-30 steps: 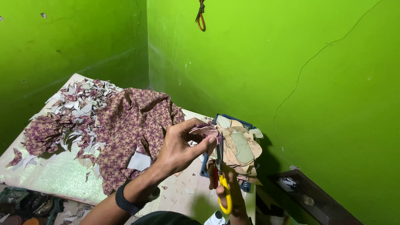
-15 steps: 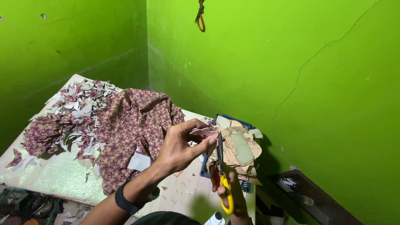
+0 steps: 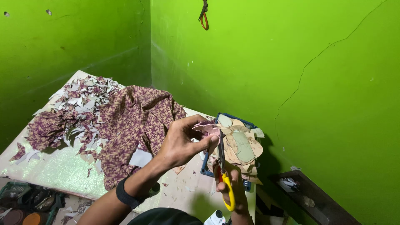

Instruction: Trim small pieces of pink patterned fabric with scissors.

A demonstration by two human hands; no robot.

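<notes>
My left hand (image 3: 183,143) pinches a small purple patterned fabric piece (image 3: 207,128) between thumb and fingers, held above the table. My right hand (image 3: 234,192) grips yellow-handled scissors (image 3: 224,177) from below, and the dark blades point up into the fabric piece. A black band sits on my left wrist. Behind the hands a large purple patterned cloth (image 3: 133,121) is spread on the white table (image 3: 54,166).
A heap of cut fabric scraps (image 3: 71,112) covers the table's far left. A blue tray (image 3: 233,125) holds stacked tan paper patterns (image 3: 241,143) by the green wall. Another pair of scissors (image 3: 203,14) hangs on the wall. Baskets of items (image 3: 25,204) sit at lower left.
</notes>
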